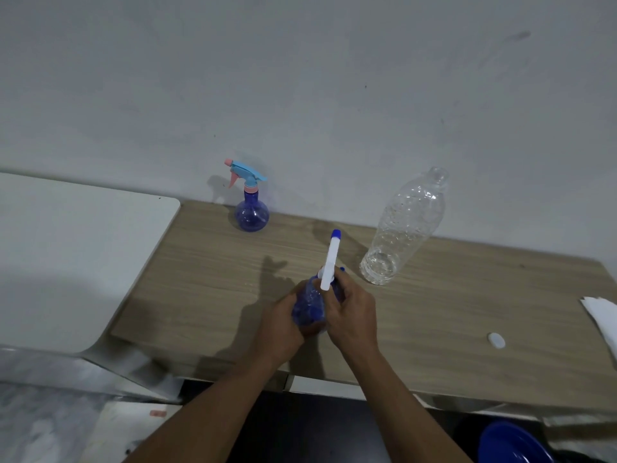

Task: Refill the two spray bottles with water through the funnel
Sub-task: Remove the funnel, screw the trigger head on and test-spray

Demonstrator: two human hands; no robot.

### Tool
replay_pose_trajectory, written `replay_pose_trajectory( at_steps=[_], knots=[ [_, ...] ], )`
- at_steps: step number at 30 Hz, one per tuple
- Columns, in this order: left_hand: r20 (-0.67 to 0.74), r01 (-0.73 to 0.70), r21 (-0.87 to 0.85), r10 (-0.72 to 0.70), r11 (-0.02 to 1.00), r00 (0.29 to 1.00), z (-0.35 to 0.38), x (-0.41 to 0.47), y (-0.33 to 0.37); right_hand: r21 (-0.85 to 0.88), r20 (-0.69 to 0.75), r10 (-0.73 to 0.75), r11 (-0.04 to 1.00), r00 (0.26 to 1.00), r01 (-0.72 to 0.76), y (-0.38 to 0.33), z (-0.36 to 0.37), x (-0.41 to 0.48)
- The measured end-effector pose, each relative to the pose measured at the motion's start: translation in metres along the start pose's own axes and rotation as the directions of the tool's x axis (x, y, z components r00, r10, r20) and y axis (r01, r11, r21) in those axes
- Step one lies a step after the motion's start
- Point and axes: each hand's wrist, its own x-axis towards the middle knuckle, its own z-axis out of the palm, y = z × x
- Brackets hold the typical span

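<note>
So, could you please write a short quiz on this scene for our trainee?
1. True or false: the clear plastic bottle has its cap on.
2. The left hand grips the body of the dark blue spray bottle. What does the right hand grip? A: the same bottle's neck; B: the clear plastic bottle; C: nothing.
3. Fill in: the spray bottle with the pink nozzle stands at the back of the wooden table, close to the ___.
Key: 1 false; 2 A; 3 wall.

dim, flat light | shadows fall left | edges blurred, bowed
</note>
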Motion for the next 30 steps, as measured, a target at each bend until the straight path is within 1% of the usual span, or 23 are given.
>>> replay_pose_trajectory(
  at_steps=[3,5,7,8,10,12,13,15,18,20,22,24,27,30],
  knots=[
    [-0.019,0.016,-0.031,-0.017,0.999,1.0,0.002,-0.002,0.005,0.035,-0.056,0.001,0.999,0.998,0.001,-0.003,0.004,-0.006],
    [-0.011,0.016,-0.001,-0.016,1.0,1.0,0.002,-0.004,0.012,0.149,-0.086,0.021,0.989,0.996,-0.008,-0.009,0.005,-0.009],
    [-0.031,0.028,0.039,-0.026,0.999,0.999,0.005,-0.006,0.012,0.309,-0.082,0.087,0.949,0.993,-0.057,-0.015,0.004,-0.007],
    [-0.051,0.025,0.081,-0.021,0.996,0.998,0.008,-0.007,0.006,0.324,-0.077,0.089,0.944,0.993,-0.059,-0.017,0.003,-0.003],
    [-0.087,0.043,0.224,-0.024,0.974,0.996,0.015,-0.011,0.003,0.243,-0.042,0.039,0.97,0.998,-0.028,-0.016,0.002,0.005],
    [-0.028,0.035,0.308,-0.027,0.951,0.999,0.021,-0.012,-0.004,0.185,0.007,0.017,0.983,1.0,-0.018,-0.016,-0.001,0.01],
    [-0.042,0.05,0.361,-0.037,0.931,0.998,0.023,-0.013,0.002,0.174,0.03,0.01,0.985,1.0,-0.015,-0.017,-0.002,0.01],
    [-0.063,0.085,0.311,-0.068,0.947,0.996,0.021,-0.023,0.011,0.15,0.084,-0.015,0.989,0.996,0.003,-0.017,-0.006,0.007],
    [-0.071,0.068,0.391,-0.044,0.918,0.997,-0.001,-0.04,0.023,0.138,0.096,-0.041,0.99,0.995,0.027,-0.021,-0.016,0.003],
    [-0.113,0.072,0.46,-0.022,0.885,0.993,-0.02,-0.048,0.029,0.154,0.132,-0.015,0.988,0.991,-0.005,-0.029,-0.024,-0.001],
    [-0.138,0.111,0.555,-0.04,0.824,0.99,-0.04,-0.057,0.037,0.137,0.179,0.001,0.99,0.984,-0.026,-0.035,-0.031,-0.005],
    [-0.17,0.161,0.616,-0.069,0.771,0.983,-0.06,-0.061,0.042,0.093,0.223,0.03,0.994,0.974,-0.052,-0.041,-0.036,-0.01],
    [-0.213,0.241,0.688,-0.127,0.685,0.969,-0.083,-0.068,0.047,0.016,0.338,0.095,0.994,0.936,-0.107,-0.043,-0.04,-0.014],
    [-0.274,0.286,0.72,-0.119,0.633,0.954,-0.098,-0.076,0.051,-0.081,0.443,0.133,0.991,0.887,-0.108,-0.054,-0.049,-0.023]
  ],
)
